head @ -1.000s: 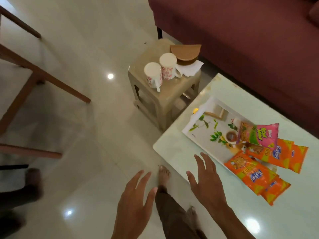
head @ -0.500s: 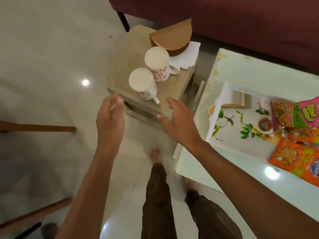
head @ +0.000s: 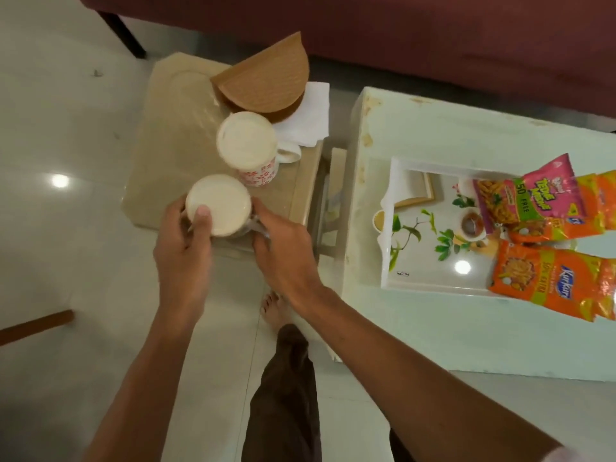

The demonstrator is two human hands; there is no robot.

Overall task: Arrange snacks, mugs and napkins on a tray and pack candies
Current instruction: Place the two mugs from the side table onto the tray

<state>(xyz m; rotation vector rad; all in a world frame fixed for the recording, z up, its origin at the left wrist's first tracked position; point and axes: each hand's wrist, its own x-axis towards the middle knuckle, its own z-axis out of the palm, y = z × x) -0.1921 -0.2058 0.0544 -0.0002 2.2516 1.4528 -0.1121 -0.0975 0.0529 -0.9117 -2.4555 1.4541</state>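
just left of everything, the left hand (head: pixel 181 248) wraps the near mug (head: pixel 216 205): fingers curled round its left side, thumb lying across its flat white top. the mug stands between the two hands at the front edge of a beige stool (head: pixel 166 145). the right hand (head: pixel 283 251) closes in on the mug's other side, fingers bent about the handle, which is mostly hidden beneath them. just beyond the hands, touching or nearly touching the held mug, a second mug (head: pixel 246 141) with red flowers stands on the same stool, handle pointing right. further beyond, a brown half-round holder (head: pixel 266 81) sits on white napkins (head: pixel 313 118) at the stool's back corner. to the right of the right hand, apart from the stool, is a pale table (head: pixel 416 328) bearing a white leaf-printed tray (head: pixel 433 275). a pink snack packet (head: pixel 530 191) and orange snack packets (head: pixel 546 281) lie across the tray's far right end, well away from both hands.
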